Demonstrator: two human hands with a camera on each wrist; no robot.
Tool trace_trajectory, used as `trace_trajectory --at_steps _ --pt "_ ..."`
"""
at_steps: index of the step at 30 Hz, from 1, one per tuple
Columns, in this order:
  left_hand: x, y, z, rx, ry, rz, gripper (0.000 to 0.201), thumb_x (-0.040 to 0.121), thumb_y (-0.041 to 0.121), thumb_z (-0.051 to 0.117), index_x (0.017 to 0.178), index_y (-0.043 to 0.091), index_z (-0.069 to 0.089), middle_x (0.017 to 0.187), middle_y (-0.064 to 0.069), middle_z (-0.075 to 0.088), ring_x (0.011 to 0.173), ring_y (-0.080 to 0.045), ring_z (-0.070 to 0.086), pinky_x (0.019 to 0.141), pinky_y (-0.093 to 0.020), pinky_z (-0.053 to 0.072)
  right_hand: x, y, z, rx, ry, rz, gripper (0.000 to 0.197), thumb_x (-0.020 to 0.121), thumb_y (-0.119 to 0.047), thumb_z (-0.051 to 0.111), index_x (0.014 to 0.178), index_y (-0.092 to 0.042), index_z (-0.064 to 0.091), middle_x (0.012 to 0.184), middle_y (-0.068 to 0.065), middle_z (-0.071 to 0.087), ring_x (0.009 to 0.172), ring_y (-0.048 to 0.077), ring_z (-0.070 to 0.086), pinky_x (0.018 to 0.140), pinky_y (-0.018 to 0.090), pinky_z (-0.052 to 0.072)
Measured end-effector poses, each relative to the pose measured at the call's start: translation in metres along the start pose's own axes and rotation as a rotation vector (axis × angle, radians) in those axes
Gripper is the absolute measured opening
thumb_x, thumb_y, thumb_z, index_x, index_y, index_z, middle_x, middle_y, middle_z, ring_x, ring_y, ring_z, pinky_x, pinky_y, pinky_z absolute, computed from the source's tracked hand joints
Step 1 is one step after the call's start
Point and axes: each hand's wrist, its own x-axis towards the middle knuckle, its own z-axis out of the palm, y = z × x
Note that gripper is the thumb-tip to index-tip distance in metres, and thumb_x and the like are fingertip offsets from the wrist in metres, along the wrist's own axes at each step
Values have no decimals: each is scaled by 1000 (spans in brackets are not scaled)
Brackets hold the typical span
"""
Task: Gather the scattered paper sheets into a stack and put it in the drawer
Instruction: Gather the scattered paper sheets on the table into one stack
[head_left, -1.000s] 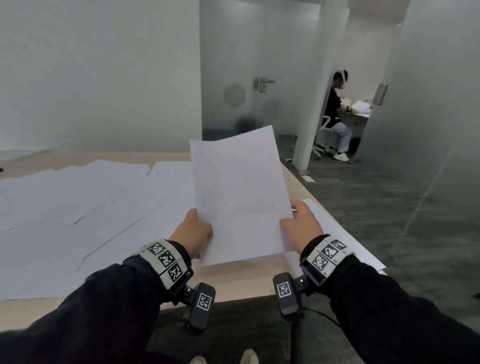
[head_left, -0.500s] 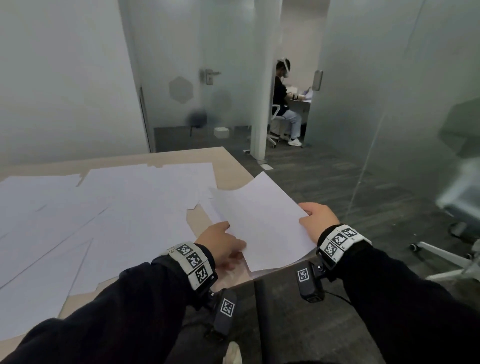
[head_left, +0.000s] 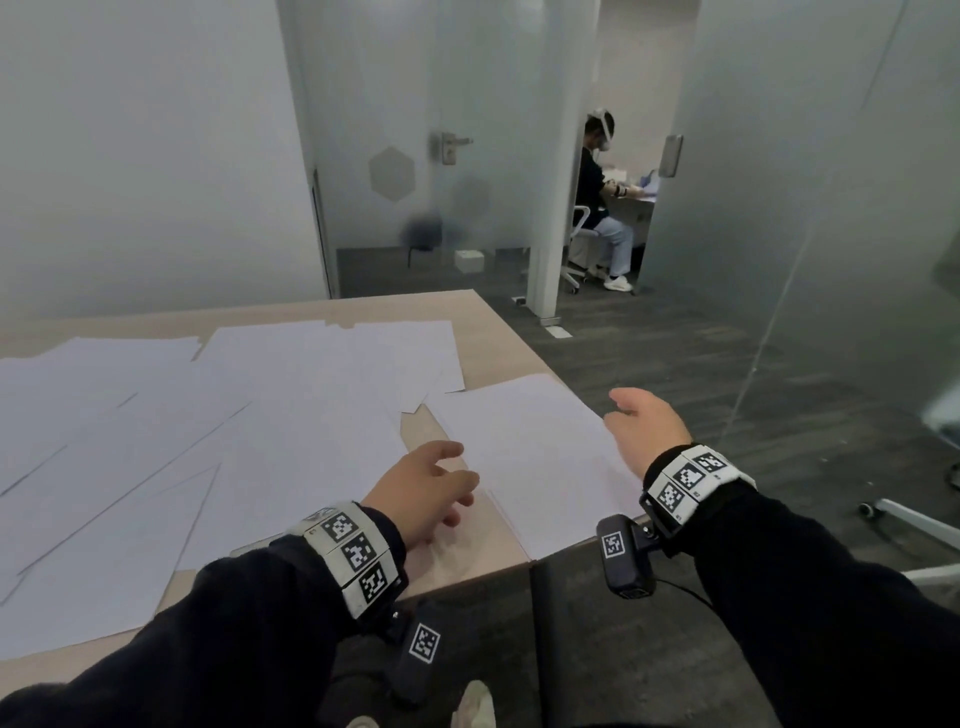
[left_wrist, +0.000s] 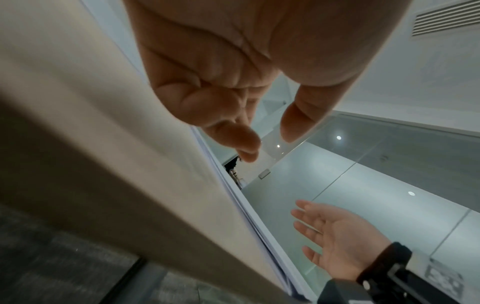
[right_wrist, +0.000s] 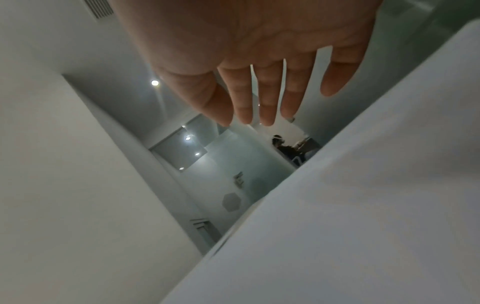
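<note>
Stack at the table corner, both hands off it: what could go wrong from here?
1. The stack overhangs the table edge near the right hand; a nudge might tip sheets to the floor.
2. Its edges look fanned in the left wrist view, so it may splay when lifted.
3. The left hand reaching for the scattered sheets could drag overlapping ones.

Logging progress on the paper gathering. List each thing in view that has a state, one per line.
left hand: empty, fingers loosely curled
right hand: empty, fingers straight
gathered stack: flat at the table corner, released
scattered sheets: spread over the table, ungathered
glass door: shut
</note>
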Motion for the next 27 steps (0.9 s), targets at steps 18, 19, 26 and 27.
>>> trace_trajectory --at_steps 18,19,26,27 --pt "-97 -106 -164 208 546 39 15 92 28 60 97 41 68 112 26 63 93 7 56 81 -16 40 -101 -161 174 158 -667 -312 26 94 -30 58 119 -27 64 114 -16 63 109 5 57 86 20 39" --pt "-102 -116 -172 284 547 32 15 92 31 60 100 42 66 119 27 60 104 7 54 88 -15 40 -106 -167 179 114 -696 -359 26 94 -32 57 120 -29 64 115 -17 63 109 3 56 86 19 40" --pt "-124 -160 -190 914 394 -244 77 86 74 27 154 39 21 165 13 11 153 -14 4 123 -45 8 -146 -187 212 -390 -814 -670 58 76 -65 44 130 -46 50 144 -19 47 131 9 46 110 36 37" --pt "-127 -162 -189 928 385 -236 80 84 77 23 155 39 18 166 12 9 153 -14 3 123 -45 7 -150 -188 215 -455 -823 -699 61 76 -66 43 133 -46 47 147 -19 44 134 9 44 112 39 36"
